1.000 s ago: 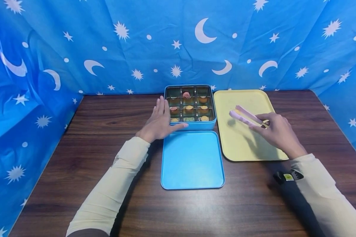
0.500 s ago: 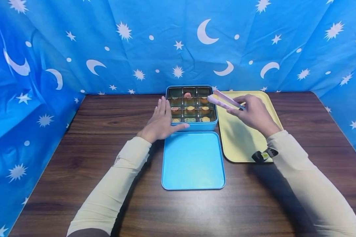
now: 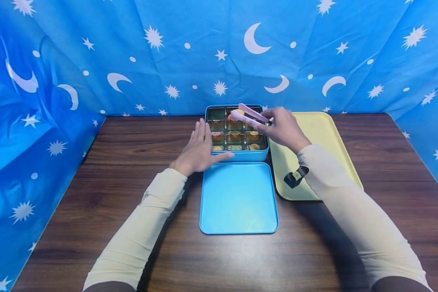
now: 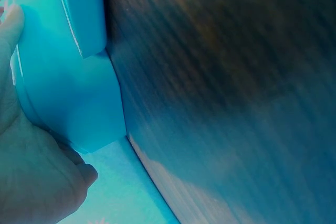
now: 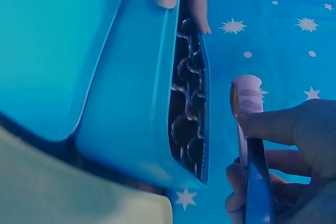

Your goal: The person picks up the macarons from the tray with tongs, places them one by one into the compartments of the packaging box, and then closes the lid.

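Note:
A blue tin [image 3: 246,156] with a divided insert stands at the back of the table; several small round yellow, pink and green pieces sit in its compartments. My left hand [image 3: 195,150] lies straight-fingered along the tin's left side, thumb against the front wall near the rim. My right hand [image 3: 286,127] grips pink tongs [image 3: 246,119] above the tin's back compartments. Between the tong tips is a round yellow piece [image 3: 240,112], which looks like a cookie. The right wrist view shows the tongs [image 5: 251,90] raised beside the tin, holding the piece [image 5: 234,99] edge-on.
In front of the tin lies a blue square lid [image 3: 239,198], flat on the wooden table [image 3: 149,243]. A yellow tray [image 3: 325,134] is to the right, partly under my right forearm. Behind everything hangs a blue cloth [image 3: 190,61] with stars and moons.
My right hand has moved left from over the yellow tray to over the tin, carrying the yellow piece in the tongs. The left hand stays against the tin.

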The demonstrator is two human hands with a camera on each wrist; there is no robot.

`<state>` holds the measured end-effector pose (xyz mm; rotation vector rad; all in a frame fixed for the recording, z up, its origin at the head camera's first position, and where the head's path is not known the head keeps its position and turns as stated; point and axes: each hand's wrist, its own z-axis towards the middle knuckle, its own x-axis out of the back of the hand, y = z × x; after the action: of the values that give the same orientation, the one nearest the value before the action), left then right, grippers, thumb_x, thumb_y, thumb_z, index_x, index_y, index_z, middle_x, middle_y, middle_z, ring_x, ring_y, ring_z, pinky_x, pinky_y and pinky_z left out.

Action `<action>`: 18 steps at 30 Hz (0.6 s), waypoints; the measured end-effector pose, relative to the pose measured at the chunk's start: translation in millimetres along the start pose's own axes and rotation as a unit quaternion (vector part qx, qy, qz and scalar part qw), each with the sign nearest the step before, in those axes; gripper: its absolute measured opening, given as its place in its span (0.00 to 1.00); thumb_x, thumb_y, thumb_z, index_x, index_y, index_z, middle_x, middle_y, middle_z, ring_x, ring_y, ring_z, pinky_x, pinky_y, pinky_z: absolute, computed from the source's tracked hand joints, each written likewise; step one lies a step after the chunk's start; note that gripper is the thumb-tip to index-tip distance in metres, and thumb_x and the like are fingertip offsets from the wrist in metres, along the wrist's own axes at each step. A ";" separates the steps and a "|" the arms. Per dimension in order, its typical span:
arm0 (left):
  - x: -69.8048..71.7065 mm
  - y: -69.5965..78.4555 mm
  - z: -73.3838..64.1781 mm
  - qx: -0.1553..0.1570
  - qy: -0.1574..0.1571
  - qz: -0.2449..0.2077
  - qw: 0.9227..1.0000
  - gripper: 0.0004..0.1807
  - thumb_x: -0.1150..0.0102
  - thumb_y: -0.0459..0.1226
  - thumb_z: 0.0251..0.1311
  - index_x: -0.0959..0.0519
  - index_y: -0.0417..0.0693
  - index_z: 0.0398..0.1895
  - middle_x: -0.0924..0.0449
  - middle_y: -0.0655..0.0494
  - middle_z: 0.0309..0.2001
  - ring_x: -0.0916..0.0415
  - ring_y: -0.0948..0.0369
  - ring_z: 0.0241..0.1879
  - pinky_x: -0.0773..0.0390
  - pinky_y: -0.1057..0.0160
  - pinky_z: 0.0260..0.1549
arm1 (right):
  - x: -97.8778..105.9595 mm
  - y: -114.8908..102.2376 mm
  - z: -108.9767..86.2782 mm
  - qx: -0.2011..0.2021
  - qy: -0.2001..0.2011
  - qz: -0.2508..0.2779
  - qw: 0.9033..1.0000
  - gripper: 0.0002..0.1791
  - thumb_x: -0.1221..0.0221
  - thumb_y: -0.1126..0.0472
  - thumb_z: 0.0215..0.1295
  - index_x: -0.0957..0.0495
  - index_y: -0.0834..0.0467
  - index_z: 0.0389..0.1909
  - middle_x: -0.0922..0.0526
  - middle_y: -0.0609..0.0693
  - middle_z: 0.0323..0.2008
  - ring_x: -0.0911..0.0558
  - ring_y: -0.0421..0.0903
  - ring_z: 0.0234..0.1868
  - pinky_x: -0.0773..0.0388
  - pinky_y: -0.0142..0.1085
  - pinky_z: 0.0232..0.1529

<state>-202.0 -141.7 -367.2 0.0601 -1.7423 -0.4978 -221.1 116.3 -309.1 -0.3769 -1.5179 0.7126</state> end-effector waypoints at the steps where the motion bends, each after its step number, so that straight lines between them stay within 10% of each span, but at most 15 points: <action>1: 0.1 -0.1 -0.1 -0.001 0.002 0.000 1.000 0.70 0.54 0.77 0.56 0.70 0.37 0.80 0.81 0.42 0.80 0.83 0.49 0.78 0.67 0.49 0.75 | -2.6 -2.3 2.4 0.002 0.001 0.000 1.000 0.21 0.33 0.57 0.68 0.18 0.66 0.56 0.17 0.60 0.45 0.25 0.54 0.35 0.30 0.40 0.30; 18: 0.6 -0.4 0.3 -0.003 0.000 0.008 1.000 0.70 0.54 0.77 0.57 0.70 0.37 0.80 0.80 0.40 0.80 0.83 0.48 0.79 0.65 0.48 0.75 | -41.1 -19.1 30.8 0.001 0.008 0.021 1.000 0.17 0.34 0.58 0.69 0.16 0.65 0.53 0.15 0.60 0.44 0.23 0.55 0.43 0.20 0.46 0.42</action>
<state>-202.5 -142.1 -366.8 0.0421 -1.7398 -0.4902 -243.9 69.8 -327.0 -0.4139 -1.4973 0.7414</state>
